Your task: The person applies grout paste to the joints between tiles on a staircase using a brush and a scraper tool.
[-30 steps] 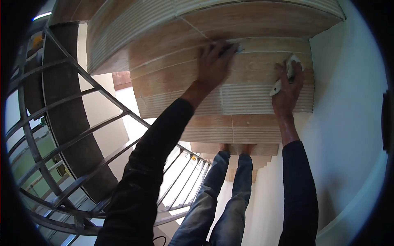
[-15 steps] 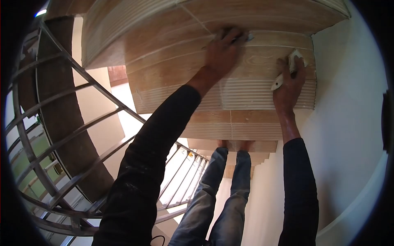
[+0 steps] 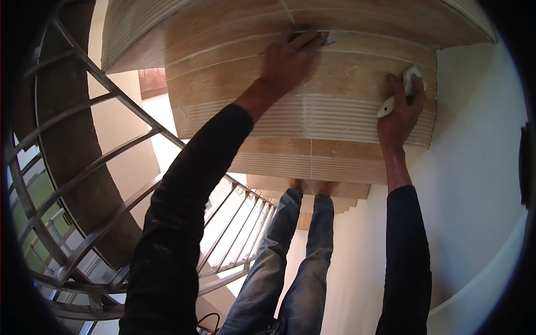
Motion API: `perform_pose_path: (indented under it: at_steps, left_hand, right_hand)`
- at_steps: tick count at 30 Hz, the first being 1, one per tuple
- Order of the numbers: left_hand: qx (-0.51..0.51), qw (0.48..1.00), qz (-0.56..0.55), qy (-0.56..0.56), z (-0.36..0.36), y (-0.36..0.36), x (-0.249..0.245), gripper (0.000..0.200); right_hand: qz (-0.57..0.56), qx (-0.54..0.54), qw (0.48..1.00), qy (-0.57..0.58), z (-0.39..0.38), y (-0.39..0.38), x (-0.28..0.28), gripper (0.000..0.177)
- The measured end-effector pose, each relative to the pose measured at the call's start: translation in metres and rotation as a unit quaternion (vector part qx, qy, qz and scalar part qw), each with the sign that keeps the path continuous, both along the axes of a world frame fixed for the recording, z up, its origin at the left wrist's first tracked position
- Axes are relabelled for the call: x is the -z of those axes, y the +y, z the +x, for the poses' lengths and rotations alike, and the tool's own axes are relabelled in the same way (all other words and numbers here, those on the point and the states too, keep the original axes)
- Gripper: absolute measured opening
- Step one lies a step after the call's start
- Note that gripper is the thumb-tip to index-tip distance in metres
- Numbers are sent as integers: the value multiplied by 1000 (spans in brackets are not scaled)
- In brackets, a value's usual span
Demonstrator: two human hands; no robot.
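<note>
Left hand (image 3: pixel 286 62) presses on the far tiled step (image 3: pixel 223 84), grip unclear; right hand (image 3: pixel 401 116) has its grip closed around a white tool (image 3: pixel 387 106), right of it.

Railing (image 3: pixel 84 184) left of steps (image 3: pixel 335 120), wall (image 3: pixel 474 167) right

— Daylight pours in below the left hand (image 3: pixel 287 61), through the railing (image 3: pixel 111 167), and washes that gap nearly white.
— The tiles (image 3: pixel 346 72) under both hands stay evenly lit and sharp. The sleeves (image 3: pixel 184 195) fall dark. Beyond the right hand (image 3: pixel 399 111) the fisheye lens bends the picture into a black rim.
</note>
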State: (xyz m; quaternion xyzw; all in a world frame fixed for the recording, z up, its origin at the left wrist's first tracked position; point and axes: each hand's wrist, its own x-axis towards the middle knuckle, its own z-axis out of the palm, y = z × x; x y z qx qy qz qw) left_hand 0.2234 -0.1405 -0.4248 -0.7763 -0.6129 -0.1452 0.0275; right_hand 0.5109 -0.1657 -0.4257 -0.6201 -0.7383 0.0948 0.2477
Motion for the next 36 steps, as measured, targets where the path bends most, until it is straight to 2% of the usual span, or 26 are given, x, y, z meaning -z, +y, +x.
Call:
perform_pose_path:
  at_steps: [1, 4, 5, 6, 8, 10, 13, 17, 20, 27, 29, 31, 33, 36]
  left_hand:
    - [7, 999, 32, -11, -17, -3, 2, 53]
    - [-9, 1000, 3, -16, -64, -18, -4, 51]
    - [-14, 1000, 20, -2, -60, -18, 1, 44]
    - [-17, 1000, 20, -1, -49, -15, 3, 44]
    - [54, 998, 11, -23, -11, 0, 11, 40]
    - [79, 995, 19, -56, 44, 18, 3, 37]
    - [22, 999, 31, -31, 58, 21, 4, 38]
    - [-32, 998, 38, -46, -53, -19, 9, 50]
    - [-69, 997, 16, 5, -63, -30, 0, 52]
    - [-111, 992, 9, -61, -34, -35, 1, 52]
    - [-82, 991, 46, -99, -25, -26, 11, 47]
    - [-15, 993, 71, -89, 11, -8, 14, 40]
    - [9, 993, 37, -110, 59, 20, 8, 38]
    - [-25, 987, 68, -144, 47, 0, 7, 39]
  right_hand:
    - [3, 3, 1000, -2, -1, 3, 0, 55]
    - [-6, 4, 1000, -7, -3, 3, -3, 57]
    - [-8, 2, 1000, -5, -5, 2, -3, 57]
    - [-7, 2, 1000, -11, -6, 2, -3, 59]
    - [-3, 4, 1000, -22, -4, 4, -5, 60]
    - [-9, -5, 1000, -21, -3, 3, -5, 61]
    - [-13, -8, 1000, -18, -2, 2, -5, 61]
    - [-14, 3, 1000, -8, -2, 4, 0, 60]
    - [11, 3, 1000, -16, -5, 3, -1, 60]
    - [-2, -2, 999, -46, -6, 3, -3, 60]
    - [-3, 0, 999, -46, -5, 4, -3, 60]
    - [21, -10, 999, -42, -7, 4, -1, 62]
    - [22, -16, 999, -41, -7, 2, -1, 62]
    - [28, -22, 999, -36, 2, 2, 3, 61]
